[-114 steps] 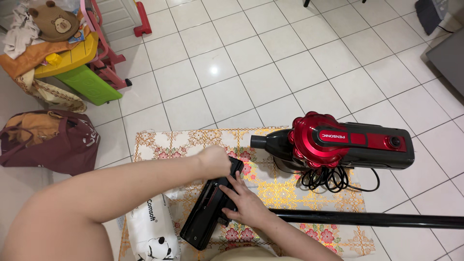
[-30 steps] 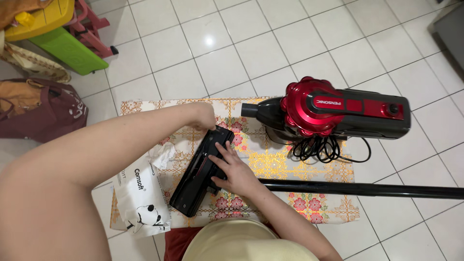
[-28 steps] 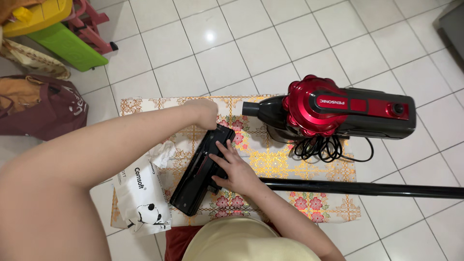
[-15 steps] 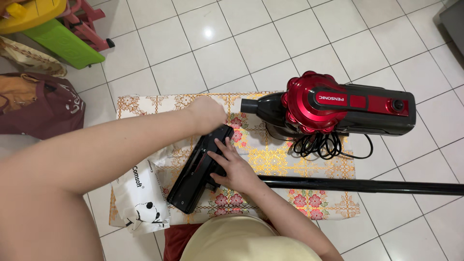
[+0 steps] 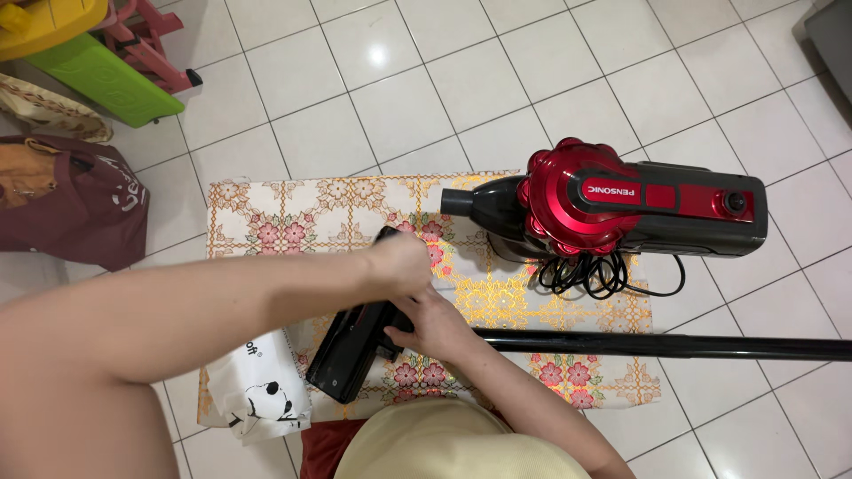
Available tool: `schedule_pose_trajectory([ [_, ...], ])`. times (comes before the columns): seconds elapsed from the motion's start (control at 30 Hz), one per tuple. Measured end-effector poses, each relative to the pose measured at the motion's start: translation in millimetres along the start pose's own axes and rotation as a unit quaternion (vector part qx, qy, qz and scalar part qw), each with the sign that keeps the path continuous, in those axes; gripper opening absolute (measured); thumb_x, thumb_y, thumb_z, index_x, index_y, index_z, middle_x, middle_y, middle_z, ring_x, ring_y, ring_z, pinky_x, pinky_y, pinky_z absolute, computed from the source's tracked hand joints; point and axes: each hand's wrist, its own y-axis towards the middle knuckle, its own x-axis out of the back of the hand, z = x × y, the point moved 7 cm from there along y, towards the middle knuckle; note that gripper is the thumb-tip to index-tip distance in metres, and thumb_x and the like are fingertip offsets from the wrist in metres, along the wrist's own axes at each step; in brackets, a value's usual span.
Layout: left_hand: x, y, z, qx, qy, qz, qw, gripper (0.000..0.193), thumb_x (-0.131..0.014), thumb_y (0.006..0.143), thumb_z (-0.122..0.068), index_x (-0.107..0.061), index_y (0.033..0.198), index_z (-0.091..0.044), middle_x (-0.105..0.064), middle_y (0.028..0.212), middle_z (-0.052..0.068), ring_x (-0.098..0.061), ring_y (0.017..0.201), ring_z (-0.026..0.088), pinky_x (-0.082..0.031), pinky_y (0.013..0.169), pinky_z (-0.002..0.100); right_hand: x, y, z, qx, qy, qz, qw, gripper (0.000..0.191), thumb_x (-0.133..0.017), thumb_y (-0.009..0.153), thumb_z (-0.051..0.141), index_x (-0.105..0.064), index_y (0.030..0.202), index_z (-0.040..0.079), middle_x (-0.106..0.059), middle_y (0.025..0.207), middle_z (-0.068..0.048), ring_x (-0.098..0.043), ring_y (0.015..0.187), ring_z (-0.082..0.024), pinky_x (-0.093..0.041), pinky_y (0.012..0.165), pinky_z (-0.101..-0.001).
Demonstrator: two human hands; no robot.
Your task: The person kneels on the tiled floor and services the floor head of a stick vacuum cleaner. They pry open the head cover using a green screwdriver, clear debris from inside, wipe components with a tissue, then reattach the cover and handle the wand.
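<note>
A black vacuum floor head (image 5: 355,341) lies slanted on the near left part of a floral patterned mat (image 5: 302,213), partly under both hands. The left hand (image 5: 404,263) is curled over the head's far end, fingers closed around it. The right hand (image 5: 435,324) presses against the head's right side just nearer (how far its fingers wrap I cannot tell). A black tube (image 5: 674,345) stretches right from beside this hand. Farther right sits the red vacuum body (image 5: 621,208).
</note>
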Motion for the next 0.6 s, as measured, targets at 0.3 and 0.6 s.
schedule_pose_trajectory([
  [0.3, 5.0, -38.0, 93.2, 0.333, -0.309, -0.012, 0.891, 0.019, -0.076, 0.074, -0.016, -0.080, 0.091, -0.007, -0.074, 0.098, 0.018, -0.073, 0.095, 0.034, -0.060, 0.079, 0.046, 10.0, -2.2, 13.9, 0.059, -0.054, -0.064, 0.995, 0.070, -0.084, 0.077, 0.030, -0.060, 0.141, 0.015, -0.038, 0.161, -0.021, -0.030, 0.148, -0.050, -0.039, 0.115, -0.0542],
  [0.6, 21.7, -35.1, 64.5, 0.206, -0.123, 0.009, 0.971, 0.016, -0.070, 0.081, -0.016, -0.080, 0.092, -0.011, -0.076, 0.095, 0.012, -0.076, 0.091, 0.029, -0.063, 0.073, 0.043, 16.7, -3.1, 15.6, 0.039, -0.035, -0.069, 0.996, 0.079, -0.084, 0.077, 0.032, -0.051, 0.145, 0.009, -0.030, 0.162, -0.023, -0.032, 0.150, -0.048, -0.044, 0.111, -0.0519],
])
